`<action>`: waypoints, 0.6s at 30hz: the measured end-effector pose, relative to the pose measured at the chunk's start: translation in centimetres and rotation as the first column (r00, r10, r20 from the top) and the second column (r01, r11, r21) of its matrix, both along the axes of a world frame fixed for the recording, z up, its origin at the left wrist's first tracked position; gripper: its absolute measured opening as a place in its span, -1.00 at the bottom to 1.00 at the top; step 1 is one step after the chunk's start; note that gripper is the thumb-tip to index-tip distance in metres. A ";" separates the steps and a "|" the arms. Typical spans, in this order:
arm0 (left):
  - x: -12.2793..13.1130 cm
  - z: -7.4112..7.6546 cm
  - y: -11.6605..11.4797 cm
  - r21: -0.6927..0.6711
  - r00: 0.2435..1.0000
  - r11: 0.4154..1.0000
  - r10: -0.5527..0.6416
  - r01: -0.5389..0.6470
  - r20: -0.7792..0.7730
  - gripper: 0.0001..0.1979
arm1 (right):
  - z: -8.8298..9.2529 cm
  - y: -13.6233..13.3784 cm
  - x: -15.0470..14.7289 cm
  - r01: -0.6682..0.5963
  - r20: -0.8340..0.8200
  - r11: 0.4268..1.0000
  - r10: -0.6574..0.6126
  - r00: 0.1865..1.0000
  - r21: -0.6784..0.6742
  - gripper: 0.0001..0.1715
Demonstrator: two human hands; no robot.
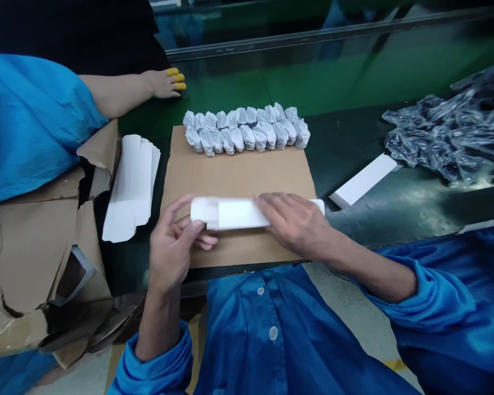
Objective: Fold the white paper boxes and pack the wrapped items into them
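A long white carton (pixel 239 213) lies level between my two hands, above the cardboard sheet (pixel 239 175). My left hand (pixel 177 236) pinches its left end, where a flap stands out past the body. The fingers of my right hand (pixel 294 222) are wrapped over the right part, and a white flap shows beyond them. The carton is slightly blurred by motion. Two rows of small items wrapped in pale paper (pixel 247 131) stand along the far edge of the sheet. What the wrappings contain is hidden.
Flat white carton blanks (pixel 132 186) are stacked at the left. To the right lie a formed white carton (pixel 364 181) and a heap of clear plastic bags (pixel 453 131). A torn brown cardboard box (pixel 33 252) stands at left. A co-worker's hand (pixel 164 83) with yellow finger cots rests on the green belt (pixel 239 82).
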State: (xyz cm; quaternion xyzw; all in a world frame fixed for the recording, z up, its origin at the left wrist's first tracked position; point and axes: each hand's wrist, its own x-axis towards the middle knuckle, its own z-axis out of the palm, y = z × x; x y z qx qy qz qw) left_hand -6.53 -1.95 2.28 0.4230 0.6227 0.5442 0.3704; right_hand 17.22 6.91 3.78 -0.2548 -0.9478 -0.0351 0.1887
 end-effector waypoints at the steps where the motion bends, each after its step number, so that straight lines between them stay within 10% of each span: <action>1: 0.7 0.0 -0.4 0.095 0.999 0.995 0.024 -0.028 0.041 -0.53 | -0.1 0.1 -0.1 0.086 -0.064 0.996 -0.085 0.994 0.012 -0.55; 4: 4.1 -0.2 -1.1 0.284 1.000 0.959 0.005 -0.011 0.025 -0.33 | -0.5 -0.8 -1.1 0.225 -0.186 0.973 -0.229 0.955 -0.044 -0.45; 7: 7.0 -0.9 -0.7 0.235 0.992 0.968 0.109 -0.092 -0.060 -0.14 | -0.5 -3.0 -2.4 0.038 -0.170 0.975 -0.077 0.982 -0.219 -0.43; 11: 7.0 -1.5 0.2 0.158 0.974 0.976 0.171 -0.147 -0.149 -0.19 | 1.0 -3.1 -2.6 -0.192 -0.369 0.798 -0.041 0.928 -0.571 -0.26; 18: 5.1 -0.7 -0.5 0.164 0.945 0.984 -0.007 0.064 -0.327 -0.28 | 1.7 -0.6 -3.2 -0.396 -0.593 0.626 -0.134 0.794 -0.672 -0.76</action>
